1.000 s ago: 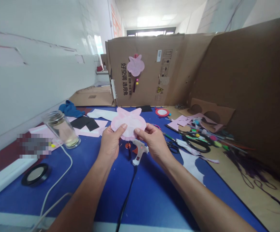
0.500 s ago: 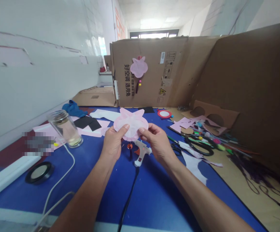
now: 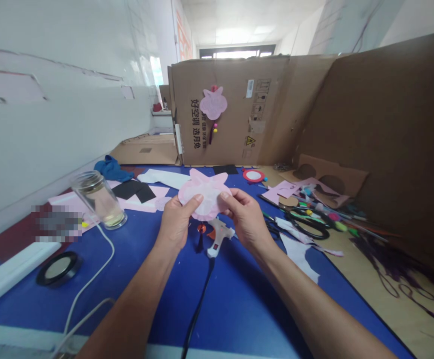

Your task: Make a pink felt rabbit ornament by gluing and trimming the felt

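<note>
A pink flower-shaped cutout (image 3: 205, 192) with two pointed tips at its top is held up over the blue table. My left hand (image 3: 175, 222) pinches its left side, thumb on the near face. On the opposite edge, my right hand (image 3: 247, 217) grips it the same way, its fingers curled behind. Below the cutout hangs a dark tassel (image 3: 200, 243) with an orange-red piece (image 3: 201, 228) above it; how they join is hidden. Just beneath, a white glue gun (image 3: 220, 237) with an orange trigger lies on the table, its black cord running toward me.
At left are a glass jar (image 3: 99, 199), a black tape roll (image 3: 58, 268) and a white cable (image 3: 107, 249). Scissors (image 3: 310, 223), paper scraps (image 3: 282, 191) and purple tassels (image 3: 392, 259) lie at right. A cardboard wall (image 3: 235, 119) bears a similar pink ornament (image 3: 213, 104).
The pink cutout has shifted slightly right and down and turned a little between my hands. Both hands keep their hold on it. The whole view has moved slightly.
</note>
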`<action>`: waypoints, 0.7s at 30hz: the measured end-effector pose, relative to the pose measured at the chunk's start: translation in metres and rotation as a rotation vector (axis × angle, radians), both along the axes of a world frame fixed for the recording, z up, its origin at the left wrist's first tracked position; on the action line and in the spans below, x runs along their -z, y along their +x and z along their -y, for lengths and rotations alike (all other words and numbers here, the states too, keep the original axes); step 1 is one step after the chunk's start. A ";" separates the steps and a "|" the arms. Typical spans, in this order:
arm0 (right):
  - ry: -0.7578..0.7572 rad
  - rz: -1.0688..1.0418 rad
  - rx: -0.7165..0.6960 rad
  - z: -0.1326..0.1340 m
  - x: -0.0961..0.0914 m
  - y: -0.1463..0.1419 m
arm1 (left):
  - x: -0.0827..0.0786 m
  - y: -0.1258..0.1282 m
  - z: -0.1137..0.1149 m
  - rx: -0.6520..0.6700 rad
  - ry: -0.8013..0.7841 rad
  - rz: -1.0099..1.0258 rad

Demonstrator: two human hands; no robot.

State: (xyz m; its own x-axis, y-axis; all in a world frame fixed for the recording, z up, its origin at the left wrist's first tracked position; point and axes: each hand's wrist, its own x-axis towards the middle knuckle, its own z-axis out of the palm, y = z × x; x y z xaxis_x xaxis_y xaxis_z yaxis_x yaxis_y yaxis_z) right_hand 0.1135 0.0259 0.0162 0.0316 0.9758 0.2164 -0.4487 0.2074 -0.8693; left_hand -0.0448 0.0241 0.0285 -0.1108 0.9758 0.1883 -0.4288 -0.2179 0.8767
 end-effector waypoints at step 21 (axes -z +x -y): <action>-0.007 -0.015 0.030 0.000 -0.003 0.000 | 0.006 0.002 -0.001 0.022 -0.005 -0.082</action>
State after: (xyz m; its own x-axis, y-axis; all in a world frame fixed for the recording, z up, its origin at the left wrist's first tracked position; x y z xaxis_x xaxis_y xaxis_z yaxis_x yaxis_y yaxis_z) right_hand 0.1132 0.0255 0.0189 0.0641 0.9758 0.2091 -0.4549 0.2150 -0.8642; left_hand -0.0431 0.0253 0.0221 -0.0735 0.9788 0.1912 -0.3601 -0.2048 0.9102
